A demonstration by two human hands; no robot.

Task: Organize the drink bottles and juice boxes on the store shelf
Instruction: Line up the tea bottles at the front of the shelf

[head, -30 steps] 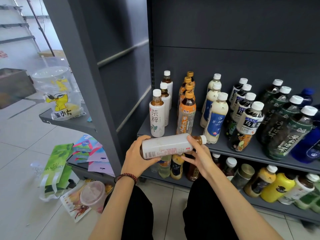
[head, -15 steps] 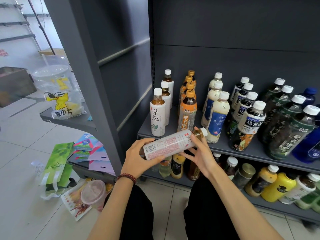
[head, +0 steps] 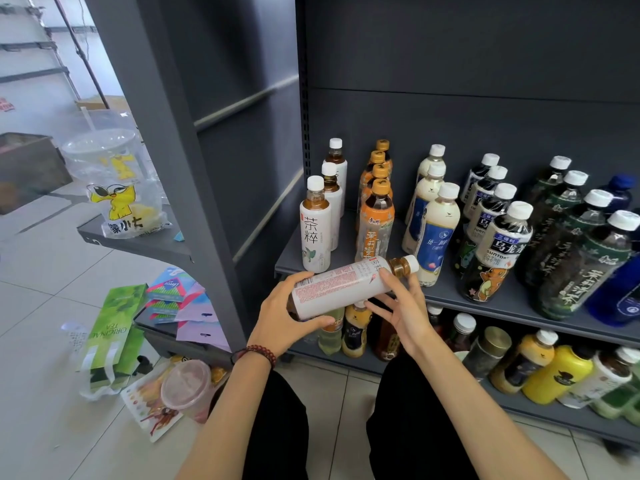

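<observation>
Before shelf, left hand grip hiding tea bottle base, right hand clasping neck

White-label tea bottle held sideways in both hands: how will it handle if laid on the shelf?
The tea bottle looks round and smooth, so lying down it would probably roll. Brown liquid shows at the neck: likely full, fairly heavy. Upright, tall and narrow, perhaps tippy.

We log: held bottle has a white label with fine red print, brown tea and a white cap. Shelf dark grey. Orange bottles, orange caps. Cream bottles, blue panels. Box green, leaf-patterned. Bracelet of dark red beads.
</observation>
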